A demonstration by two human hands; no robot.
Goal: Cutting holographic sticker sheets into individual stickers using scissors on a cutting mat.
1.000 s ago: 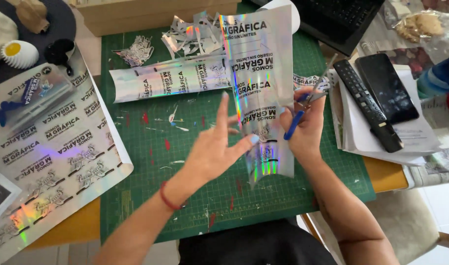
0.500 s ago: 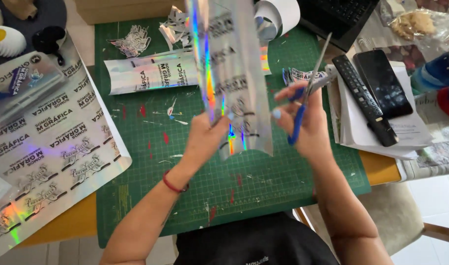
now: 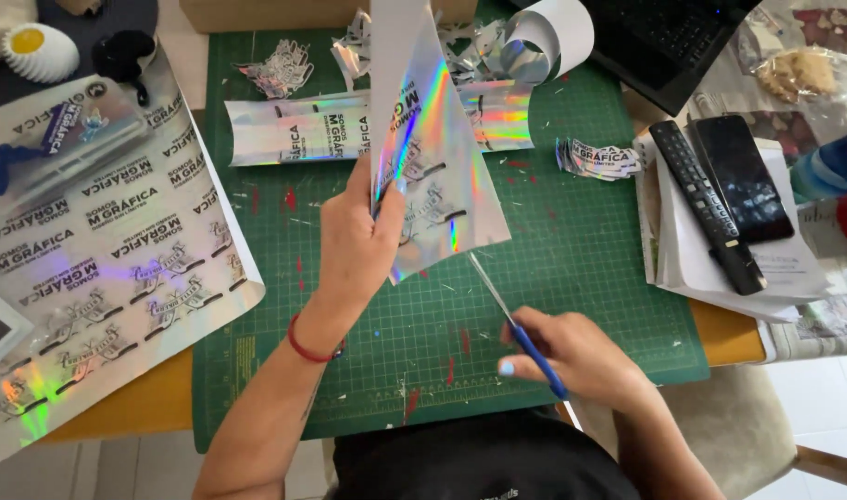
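Green and gridded, the cutting mat [image 3: 571, 278] covers most of the desk, its matte surface flecked with red marks and thin slivers of offcut. Over its left edge lies a big holographic sticker sheet [image 3: 118, 278], glossy and rainbow-streaked, printed with rows of dark logos; its lower corner runs out of view. A curled strip of the same foil [image 3: 294, 130] lies flat near the top of the mat, beside crumpled trimmings [image 3: 280, 67].

Above the middle of the mat, the left hand [image 3: 358, 245] holds up a cut piece of holographic sheet [image 3: 437, 176], thumb and fingers pinching its lower left edge. The piece is roughly triangular and stiff, its top cut off by the frame, and its white backing shows along the upper left.

Lower and to the right, the right hand [image 3: 576, 356] grips blue-handled scissors [image 3: 516, 324], fingers curled tight around the handle. The slim metal blades point up toward the sheet's lower edge; whether they are parted is hard to make out, and the handle loops are hidden inside the fist.

On white papers [image 3: 692, 268] at the right rest a long black remote [image 3: 706, 204] and a dark phone [image 3: 740, 176]. A laptop [image 3: 664, 46] is only partly in view at the top.
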